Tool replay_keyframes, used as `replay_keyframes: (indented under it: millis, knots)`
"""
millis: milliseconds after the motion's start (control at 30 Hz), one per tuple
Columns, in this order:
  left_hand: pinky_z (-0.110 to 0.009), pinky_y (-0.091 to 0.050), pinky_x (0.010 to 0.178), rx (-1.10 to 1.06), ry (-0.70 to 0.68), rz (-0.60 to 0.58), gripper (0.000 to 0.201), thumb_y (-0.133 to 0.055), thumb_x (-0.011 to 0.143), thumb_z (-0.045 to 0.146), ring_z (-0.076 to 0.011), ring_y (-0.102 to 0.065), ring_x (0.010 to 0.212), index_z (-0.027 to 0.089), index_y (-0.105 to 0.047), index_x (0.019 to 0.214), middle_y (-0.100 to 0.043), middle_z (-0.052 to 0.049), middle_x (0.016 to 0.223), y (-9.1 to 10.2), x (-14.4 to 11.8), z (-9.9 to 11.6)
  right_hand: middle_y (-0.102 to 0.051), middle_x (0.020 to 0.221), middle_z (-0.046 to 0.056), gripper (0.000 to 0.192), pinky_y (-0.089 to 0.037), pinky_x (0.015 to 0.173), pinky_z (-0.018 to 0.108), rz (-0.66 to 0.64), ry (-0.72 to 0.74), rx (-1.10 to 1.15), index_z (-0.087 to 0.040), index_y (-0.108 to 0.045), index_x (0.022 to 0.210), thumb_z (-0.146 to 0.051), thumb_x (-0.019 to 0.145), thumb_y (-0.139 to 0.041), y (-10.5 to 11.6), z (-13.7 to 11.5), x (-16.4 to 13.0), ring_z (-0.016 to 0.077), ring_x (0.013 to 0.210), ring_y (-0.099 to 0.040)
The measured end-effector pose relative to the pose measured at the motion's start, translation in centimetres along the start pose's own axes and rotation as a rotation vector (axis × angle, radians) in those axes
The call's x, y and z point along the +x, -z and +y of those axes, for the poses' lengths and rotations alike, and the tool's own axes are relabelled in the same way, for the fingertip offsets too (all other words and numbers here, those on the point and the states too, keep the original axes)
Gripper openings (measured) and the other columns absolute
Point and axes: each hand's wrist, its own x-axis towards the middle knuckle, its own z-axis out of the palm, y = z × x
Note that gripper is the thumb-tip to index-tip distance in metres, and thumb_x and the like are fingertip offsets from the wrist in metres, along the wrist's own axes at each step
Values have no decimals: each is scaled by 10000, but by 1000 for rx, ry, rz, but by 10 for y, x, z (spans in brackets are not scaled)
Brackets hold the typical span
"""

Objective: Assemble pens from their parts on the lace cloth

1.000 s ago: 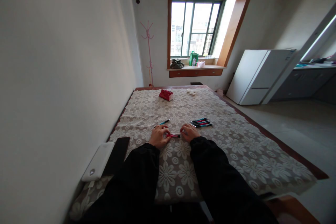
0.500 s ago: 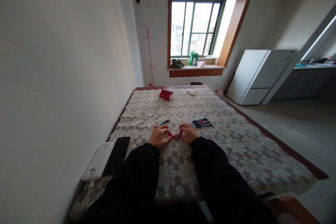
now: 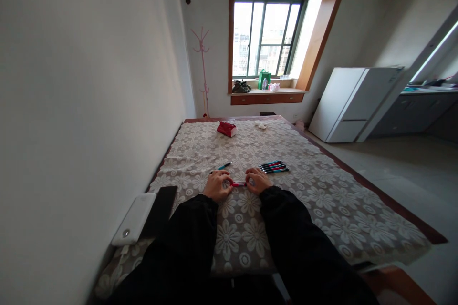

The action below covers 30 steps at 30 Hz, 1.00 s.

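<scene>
A red pen (image 3: 239, 184) lies crosswise between my two hands, just above or on the patterned tablecloth (image 3: 239, 238). The fingers of my left hand (image 3: 217, 186) pinch its left end. At the other end, my right hand (image 3: 258, 181) has thumb and fingertips closed on it. Both pen ends are partly hidden by fingers. Just beyond my left hand rests a single blue and black pen (image 3: 224, 166). Past my right hand, several pens (image 3: 275, 167) in blue, red and black are laid side by side.
A white power bank (image 3: 134, 219) with a cable and a black phone (image 3: 159, 212) lie at the left by the wall. Farther back on the table are a red tissue pack (image 3: 226, 129) and a small whitish item (image 3: 261, 125). A fridge (image 3: 352, 105) stands beyond the table's right side.
My right hand has shifted very slightly to the right, and a little more of the red pen shows between the hands. My left hand stays in place.
</scene>
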Motion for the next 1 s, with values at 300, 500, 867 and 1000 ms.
replay_keyframes:
  millis: [300,500,867,1000]
  knots:
    - [-400,-379,986,-10,37,-1,97,-682,715,272,-236,-503,1124,259,-721,802,-624,-26,1122,0,1,1,-607,1040,33,67,-397,899,386,1,32,39,-240,-631,771,-191,741,-597,0,-1,0,225,1033,-508]
    - [-389,-378,981,-14,29,13,105,-669,739,292,-227,-507,1109,265,-719,827,-628,-24,1104,0,1,0,-603,1037,38,61,-402,899,381,3,30,34,-238,-638,786,-203,751,-601,-3,2,1,222,1026,-506]
    - [-406,-377,983,-24,49,-4,100,-674,723,273,-236,-498,1119,249,-720,809,-626,-30,1119,1,1,2,-612,1023,35,58,-407,892,379,12,36,43,-239,-641,775,-199,752,-606,-3,3,1,220,1015,-514]
    - [-399,-376,987,-32,40,-4,82,-668,714,255,-233,-502,1115,249,-717,780,-627,-28,1113,2,0,2,-611,1031,34,57,-406,903,384,2,54,56,-240,-643,778,-205,744,-613,-1,1,1,222,1023,-514]
